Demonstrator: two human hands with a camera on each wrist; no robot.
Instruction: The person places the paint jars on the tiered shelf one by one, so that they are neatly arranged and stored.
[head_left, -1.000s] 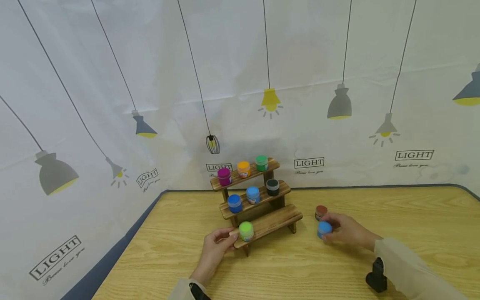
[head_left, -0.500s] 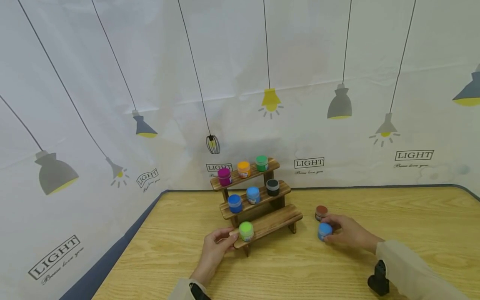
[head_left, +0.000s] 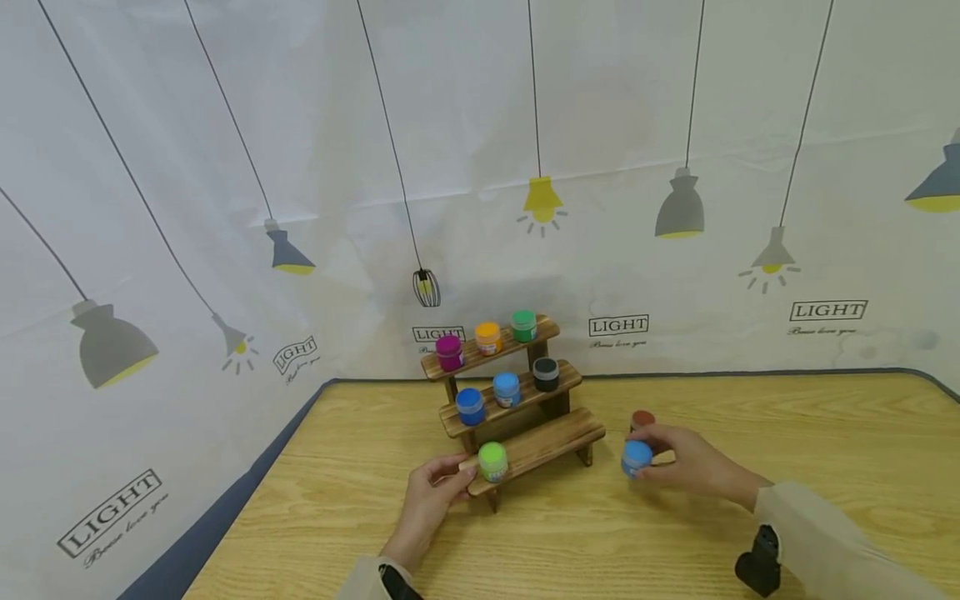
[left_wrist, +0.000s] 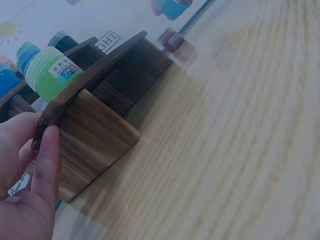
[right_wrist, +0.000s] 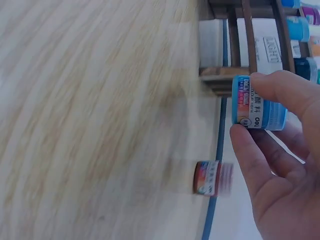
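My left hand pinches the left end of the bottom board of a three-tier wooden display rack. A light green paint jar stands on that board beside my fingers. My right hand holds a light blue paint jar between thumb and fingers, to the right of the rack. In the right wrist view, this blue jar is raised off the table, its label showing. A red-brown paint jar stands on the table just behind it, partly hidden by the right hand in the head view.
On the middle tier are dark blue, light blue and black jars. Purple, orange and green jars line the top tier. Behind the wooden table hangs a lamp-printed backdrop.
The right hand has lifted the light blue jar and shifted it slightly left toward the rack, now covering part of the red-brown jar. The left hand keeps its place on the rack.
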